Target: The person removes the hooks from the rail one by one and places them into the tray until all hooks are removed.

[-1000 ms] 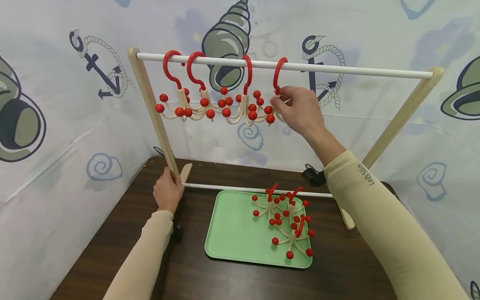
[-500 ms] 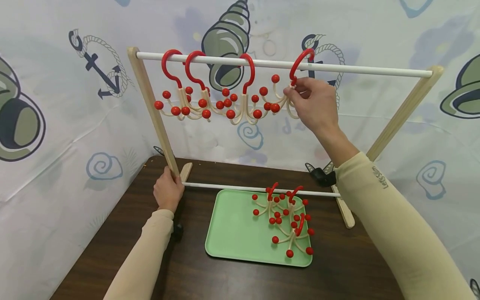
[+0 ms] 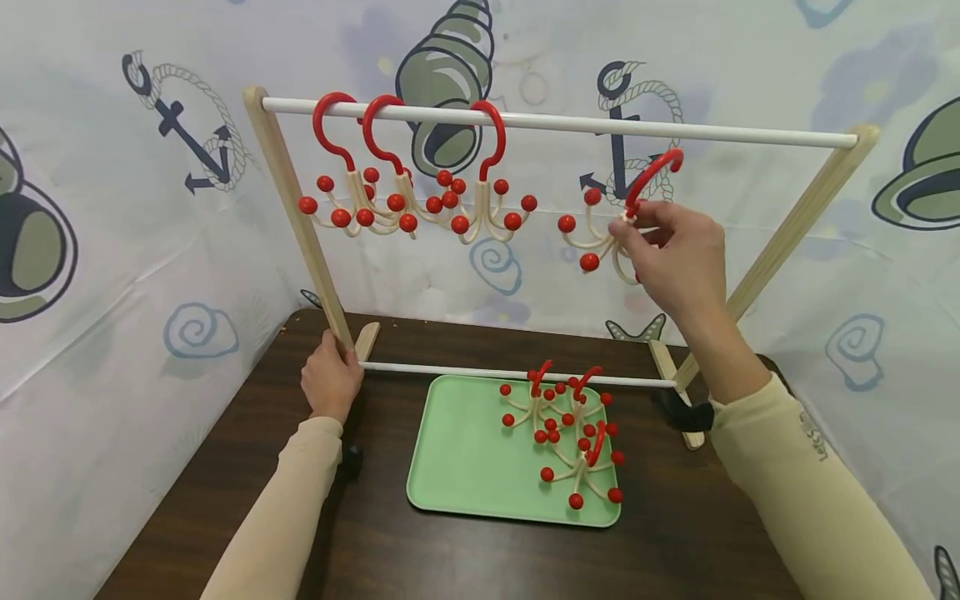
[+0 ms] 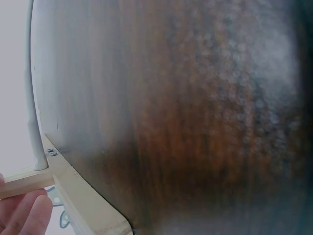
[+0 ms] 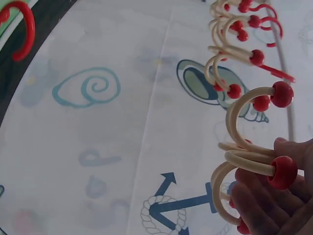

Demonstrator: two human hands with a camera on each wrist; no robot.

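The right hand [image 3: 678, 258] pinches a red-hooked multi-arm hanger [image 3: 626, 218] at its neck, below the rail [image 3: 675, 131]; at eight o'clock, the left hand [image 3: 330, 383] grips the rack's wooden post [image 3: 296, 217].

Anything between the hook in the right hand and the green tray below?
Nothing visible blocks it. The right hand holds the hook off the top rail, in open air. The rack's lower rail runs along the green tray's far edge, and three hooks fill its right side.

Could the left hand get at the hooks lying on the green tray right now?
Probably not at once: the left hand grips the rack's wooden post. If it let go, the hooks on the tray lie close by, with nothing between.
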